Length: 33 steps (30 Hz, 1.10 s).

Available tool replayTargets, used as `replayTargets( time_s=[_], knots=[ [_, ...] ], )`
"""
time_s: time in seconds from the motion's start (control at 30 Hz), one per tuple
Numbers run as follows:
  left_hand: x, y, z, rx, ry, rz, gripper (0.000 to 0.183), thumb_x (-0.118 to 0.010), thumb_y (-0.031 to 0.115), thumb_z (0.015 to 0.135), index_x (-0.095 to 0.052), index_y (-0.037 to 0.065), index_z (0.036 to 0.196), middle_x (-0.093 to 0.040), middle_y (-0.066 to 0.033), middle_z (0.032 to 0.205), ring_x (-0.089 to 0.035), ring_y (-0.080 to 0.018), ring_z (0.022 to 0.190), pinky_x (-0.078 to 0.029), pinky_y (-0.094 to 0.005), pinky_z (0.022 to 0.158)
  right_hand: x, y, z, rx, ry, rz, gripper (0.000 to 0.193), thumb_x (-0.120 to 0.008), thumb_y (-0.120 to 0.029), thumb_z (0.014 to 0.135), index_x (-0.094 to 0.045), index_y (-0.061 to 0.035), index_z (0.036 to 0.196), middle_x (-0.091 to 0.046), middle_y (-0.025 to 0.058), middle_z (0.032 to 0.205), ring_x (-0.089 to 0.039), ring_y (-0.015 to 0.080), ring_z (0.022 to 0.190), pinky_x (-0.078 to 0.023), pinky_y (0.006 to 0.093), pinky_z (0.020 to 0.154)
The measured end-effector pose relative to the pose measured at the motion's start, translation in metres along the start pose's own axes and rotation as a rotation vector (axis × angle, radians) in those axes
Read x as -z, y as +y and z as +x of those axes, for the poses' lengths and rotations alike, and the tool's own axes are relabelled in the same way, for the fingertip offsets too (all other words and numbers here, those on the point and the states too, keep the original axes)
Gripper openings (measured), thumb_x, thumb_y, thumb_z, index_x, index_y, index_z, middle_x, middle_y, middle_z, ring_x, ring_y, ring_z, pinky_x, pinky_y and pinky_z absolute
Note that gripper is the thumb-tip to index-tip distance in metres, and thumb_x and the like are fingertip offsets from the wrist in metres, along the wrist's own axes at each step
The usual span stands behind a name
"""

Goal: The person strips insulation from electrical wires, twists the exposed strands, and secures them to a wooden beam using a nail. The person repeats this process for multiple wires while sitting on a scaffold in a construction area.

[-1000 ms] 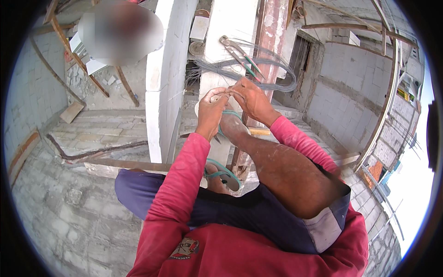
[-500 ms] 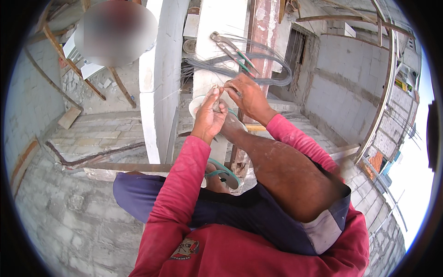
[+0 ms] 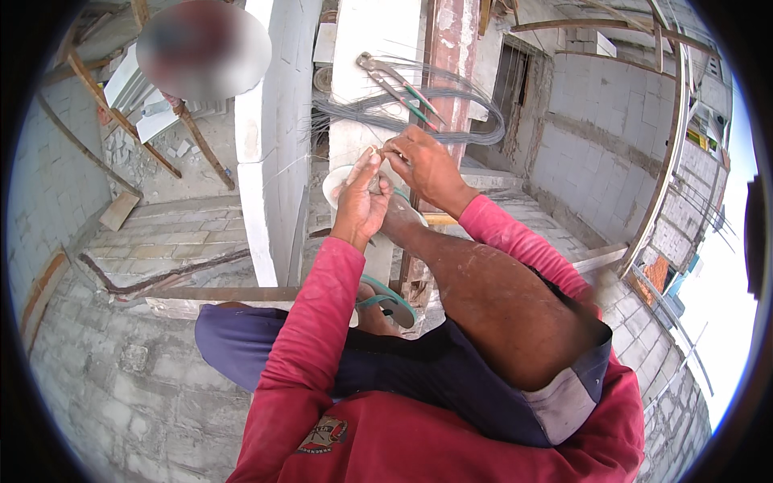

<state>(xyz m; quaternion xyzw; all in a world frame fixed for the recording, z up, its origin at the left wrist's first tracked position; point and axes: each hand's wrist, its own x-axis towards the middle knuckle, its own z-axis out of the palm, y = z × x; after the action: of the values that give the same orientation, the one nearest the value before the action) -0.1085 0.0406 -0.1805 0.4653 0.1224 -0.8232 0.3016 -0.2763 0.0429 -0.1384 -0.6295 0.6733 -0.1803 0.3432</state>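
Note:
My left hand (image 3: 360, 205) and my right hand (image 3: 431, 169) meet fingertip to fingertip over my forward foot. The fingers of both are pinched together on something small and pale, too small to make out. A thin strand runs out to the left near the left fingertips; whether it is held I cannot tell. Just beyond the hands, a bundle of thin grey wire (image 3: 491, 121) lies curved across a pale ledge and a reddish beam. Pincers (image 3: 394, 87) with green and red handles rest open on the wire.
I sit high up, with flip-flops (image 3: 394, 307) on my feet. A white block wall (image 3: 251, 137) rises to the left of the hands. A blurred person is at the upper left, near wooden poles (image 3: 205, 149). Wooden boards (image 3: 217, 299) and grey block walls (image 3: 600, 145) surround the spot.
The view has shifted slightly, so the ledge, wire and pincers sit a little further left. Both hands keep the same pinch, and the person at the upper left has moved a little.

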Motion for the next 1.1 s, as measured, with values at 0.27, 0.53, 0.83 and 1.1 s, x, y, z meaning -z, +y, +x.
replayTargets(
  time_s=[0.27, 0.53, 0.83, 1.1],
  knots=[
    [-0.006, -0.003, -0.002, -0.095, 0.039, 0.123, 0.05, -0.078, 0.01, 0.1, -0.06, 0.002, 0.145, -0.067, 0.0003, 0.126, -0.058, -0.0058, 0.096, -0.047, -0.0252, 0.081, 0.007, 0.002, 0.005, -0.009, -0.079, 0.035, 0.017, -0.068, -0.015, 0.099, -0.073, -0.004, 0.112, -0.066, 0.0184, 0.109, -0.07, 0.0406, 0.101, -0.057, 0.0505, 0.089],
    [-0.004, -0.001, 0.0, -0.281, -0.017, 0.428, 0.031, -0.08, 0.009, 0.097, -0.072, -0.001, 0.125, -0.069, -0.002, 0.112, -0.058, -0.0074, 0.091, -0.048, -0.0234, 0.081, 0.02, 0.002, 0.01, -0.22, -0.203, 0.317, 0.034, -0.069, -0.005, 0.098, -0.055, -0.0019, 0.129, -0.074, 0.017, 0.108, -0.076, 0.0334, 0.101, -0.059, 0.0426, 0.09],
    [-0.005, 0.001, -0.004, -0.313, -0.028, 0.438, 0.033, -0.081, 0.01, 0.097, -0.07, -0.002, 0.126, -0.067, -0.0008, 0.106, -0.056, -0.006, 0.089, -0.047, -0.023, 0.081, 0.016, 0.007, 0.006, -0.221, -0.211, 0.331, 0.035, -0.07, -0.005, 0.098, -0.052, -0.0025, 0.128, -0.074, 0.0146, 0.108, -0.077, 0.0286, 0.099, -0.06, 0.0402, 0.091],
    [-0.01, 0.007, -0.011, -0.431, 0.039, 0.64, 0.027, -0.079, 0.01, 0.097, -0.074, 0.0, 0.121, -0.073, -0.0056, 0.115, -0.065, -0.0092, 0.102, -0.053, -0.0261, 0.09, 0.019, 0.006, 0.008, -0.227, -0.181, 0.31, 0.032, -0.07, -0.005, 0.098, -0.054, -0.0031, 0.126, -0.075, 0.0128, 0.107, -0.076, 0.0254, 0.098, -0.06, 0.0396, 0.09]
  ],
)
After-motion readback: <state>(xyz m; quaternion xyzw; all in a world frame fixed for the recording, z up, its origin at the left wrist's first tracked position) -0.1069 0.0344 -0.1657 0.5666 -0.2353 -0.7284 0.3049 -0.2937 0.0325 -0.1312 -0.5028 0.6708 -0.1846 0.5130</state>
